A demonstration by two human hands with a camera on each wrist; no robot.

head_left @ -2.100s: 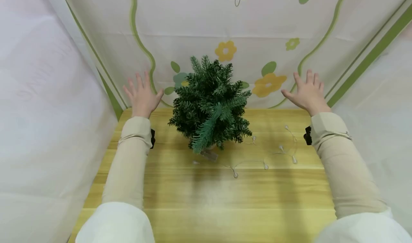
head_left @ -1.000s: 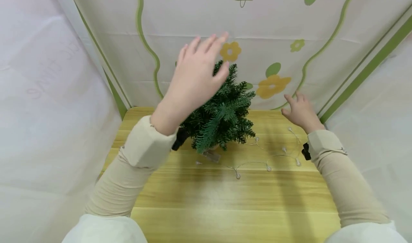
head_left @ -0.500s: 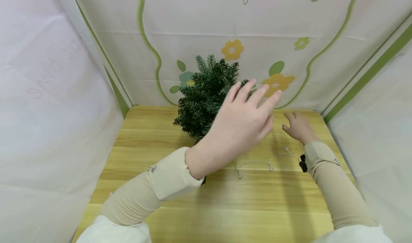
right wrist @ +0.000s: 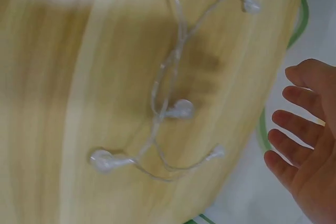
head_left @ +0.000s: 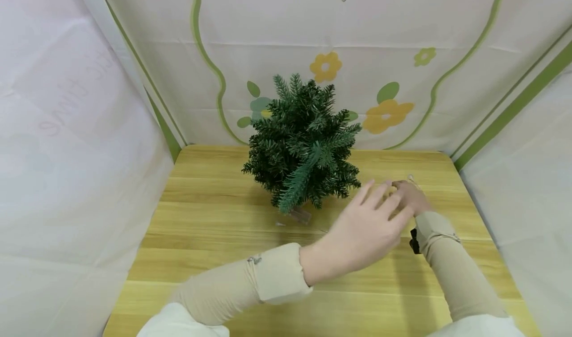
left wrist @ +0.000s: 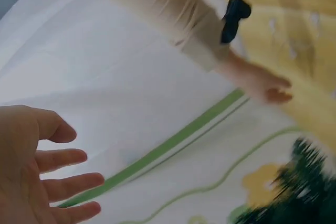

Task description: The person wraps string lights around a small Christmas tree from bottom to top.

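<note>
- Visually, counted one light string (right wrist: 180, 40) with four bulbs (right wrist: 104, 161) in the right wrist view, lying on the table (head_left: 201, 203) to the right, beneath and just beside the hands.
- Counted one artificial tree (head_left: 304, 143), standing at the far centre.
- Counted four printed flowers (head_left: 395, 112) on the far sheet (head_left: 277, 24).
- Counted one black device (head_left: 414, 241) at the right wrist.
- Found the left hand (head_left: 364, 228) palm down, stretched across in front of the tree towards the right, with fingers extended and parted, grasping nothing.
- Found the right hand (head_left: 410, 199) low at the right, partly covered by the left hand's fingertips in the head view; unable to tell contact there. Observed with fingers extended, slightly bent, grasping nothing.
</note>
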